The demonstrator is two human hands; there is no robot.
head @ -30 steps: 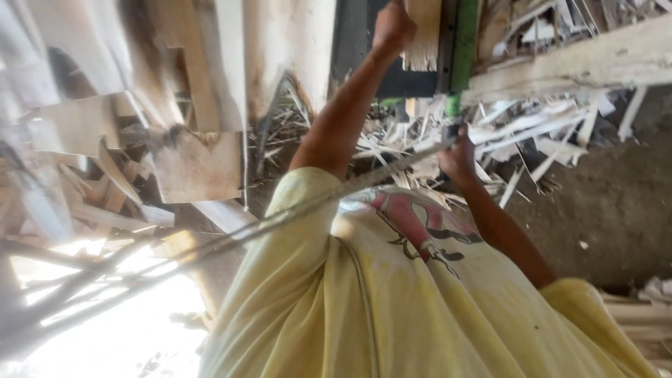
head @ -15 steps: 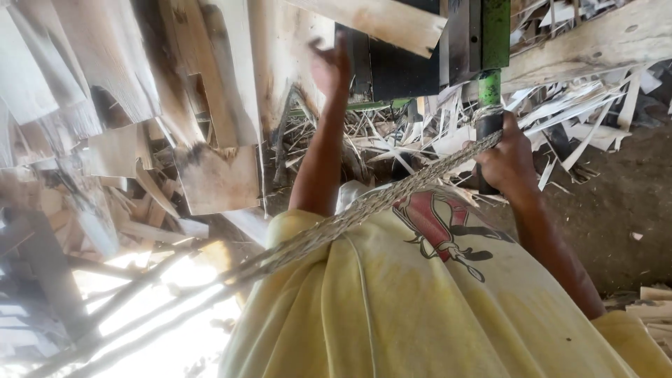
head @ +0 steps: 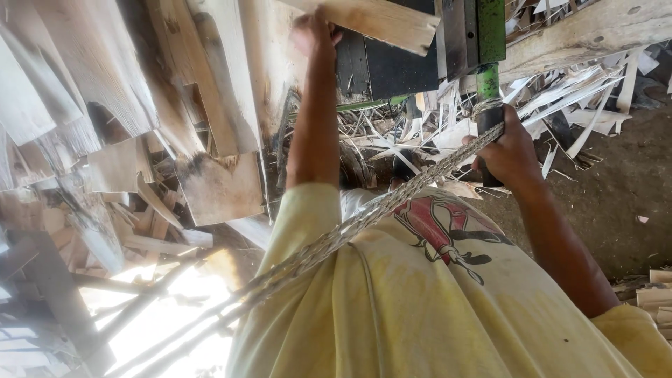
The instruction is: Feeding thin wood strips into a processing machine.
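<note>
The right hand (head: 514, 143) is wrapped around a dark handle (head: 490, 126) that hangs below a green lever (head: 490, 31). Its fingers are curled tight together around the grip, so the handle runs through the closed fist and shows only above and below it. A braided rope (head: 350, 231) passes just beside this handle and slants away from it across the person's yellow shirt (head: 420, 308).

The left hand (head: 313, 31) is raised well away from the handle, on the far side of a dark machine block (head: 392, 66). It rests against the end of a pale wooden board (head: 378, 21) that lies across the top of the block. The hand is blurred, so I cannot tell whether its fingers grip the board or only press on it. Thin wood strips (head: 588, 98) lie scattered beyond the handle.
</note>
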